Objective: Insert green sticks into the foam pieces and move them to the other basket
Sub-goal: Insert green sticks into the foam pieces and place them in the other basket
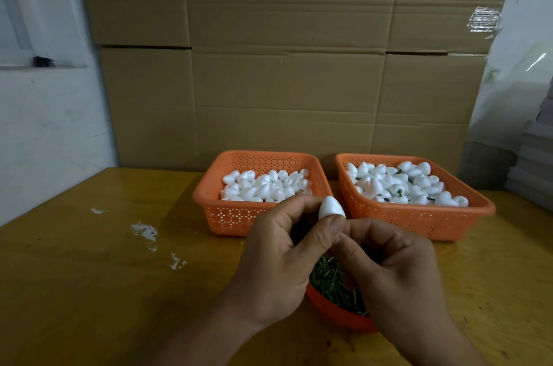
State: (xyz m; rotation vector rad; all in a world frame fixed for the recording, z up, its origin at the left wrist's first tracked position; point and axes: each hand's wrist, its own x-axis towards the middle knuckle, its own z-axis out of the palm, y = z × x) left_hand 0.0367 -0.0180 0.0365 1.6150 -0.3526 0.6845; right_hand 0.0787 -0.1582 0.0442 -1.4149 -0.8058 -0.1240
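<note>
My left hand (278, 258) pinches a white egg-shaped foam piece (330, 206) between thumb and fingers, above the table's middle. My right hand (392, 270) is curled right beside it, fingertips against the left thumb; what it holds is hidden. Below the hands an orange bowl (335, 310) holds several green sticks (327, 279). The left orange basket (209, 195) is full of plain foam pieces (266, 186). The right orange basket (419, 219) holds foam pieces (407, 186) with green stick ends showing between some of them.
The baskets stand on a yellow wooden table (104, 276) with white paint marks (145, 231) at the left. Cardboard boxes (284, 66) form a wall close behind the baskets. Grey stacked sheets (532, 165) sit at the right edge.
</note>
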